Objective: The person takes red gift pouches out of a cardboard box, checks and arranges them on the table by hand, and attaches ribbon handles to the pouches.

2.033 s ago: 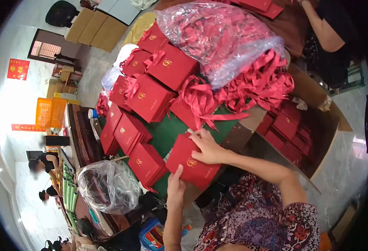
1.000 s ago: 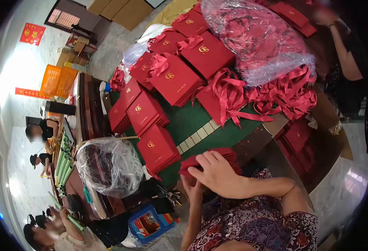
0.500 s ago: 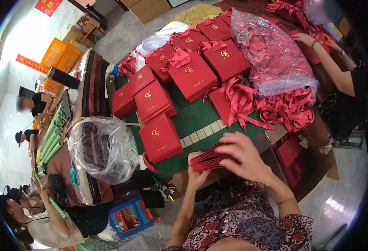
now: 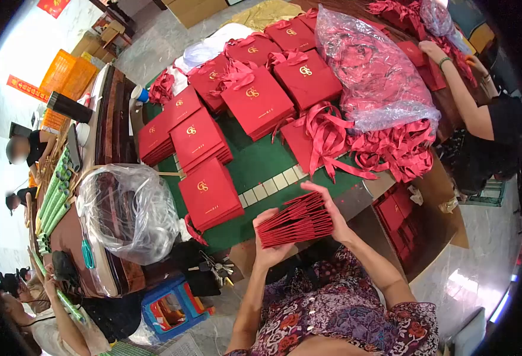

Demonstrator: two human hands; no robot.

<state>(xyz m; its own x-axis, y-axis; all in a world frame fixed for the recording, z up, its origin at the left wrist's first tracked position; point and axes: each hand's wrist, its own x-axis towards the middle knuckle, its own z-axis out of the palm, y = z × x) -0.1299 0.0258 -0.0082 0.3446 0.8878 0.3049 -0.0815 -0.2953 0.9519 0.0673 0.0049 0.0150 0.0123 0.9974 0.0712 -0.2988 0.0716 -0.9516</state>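
Gripping a fanned stack of red bags [image 4: 296, 221] in the fingers of left hand [image 4: 268, 255] and right hand [image 4: 339, 226], over the bench's [image 4: 250, 159] near edge. With ribbons [image 4: 237, 76] atop far-side stacks [image 4: 258, 105] — none atop nearer-left ones [image 4: 210, 193].

I find stacks of pouches [image 4: 258, 104] on the worktop [image 4: 249, 157] before me. Right of them, ribbons [image 4: 403, 148] lie at a plastic sack's [image 4: 373, 68] mouth. More pouches [image 4: 394, 209] lie inside the carton [image 4: 432, 228] at my right.
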